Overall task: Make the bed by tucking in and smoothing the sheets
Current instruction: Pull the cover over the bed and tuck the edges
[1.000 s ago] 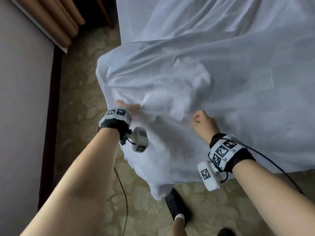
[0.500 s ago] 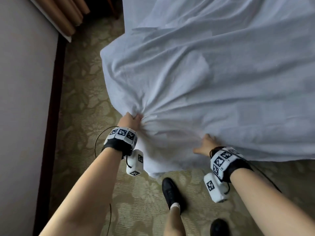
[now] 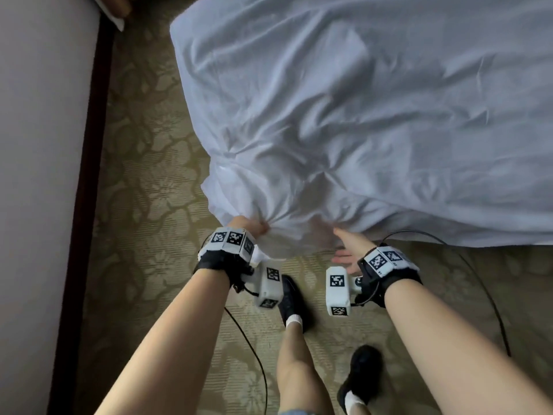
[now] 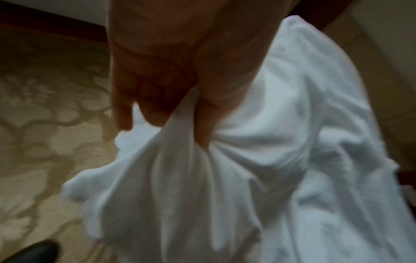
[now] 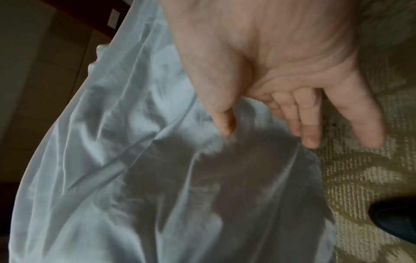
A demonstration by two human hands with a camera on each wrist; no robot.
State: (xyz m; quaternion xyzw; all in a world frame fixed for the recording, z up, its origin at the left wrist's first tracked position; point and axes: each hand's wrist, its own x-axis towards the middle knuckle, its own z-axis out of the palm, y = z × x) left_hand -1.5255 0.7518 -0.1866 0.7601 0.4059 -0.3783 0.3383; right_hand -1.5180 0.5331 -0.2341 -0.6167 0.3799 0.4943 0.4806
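Note:
A white sheet (image 3: 374,115) lies wrinkled over the bed corner and hangs off its near edge. My left hand (image 3: 250,227) grips a bunched fold of the sheet at the corner; in the left wrist view my left hand (image 4: 171,99) has fingers and thumb curled round the cloth (image 4: 202,178). My right hand (image 3: 344,250) is just right of it at the hanging hem, fingers straight. In the right wrist view my right hand (image 5: 281,110) is spread with its thumb tip touching the sheet (image 5: 135,178) and holds nothing.
Patterned beige carpet (image 3: 149,205) runs between the bed and a pale wall (image 3: 39,175) with a dark baseboard on the left. My feet in black shoes (image 3: 291,298) stand close under the sheet's edge. Cables (image 3: 478,289) trail from both wrists.
The sheet has been pulled down and toward me over the bed corner. My left hand kept its grip and moved lower. My right hand let go of the sheet and opened.

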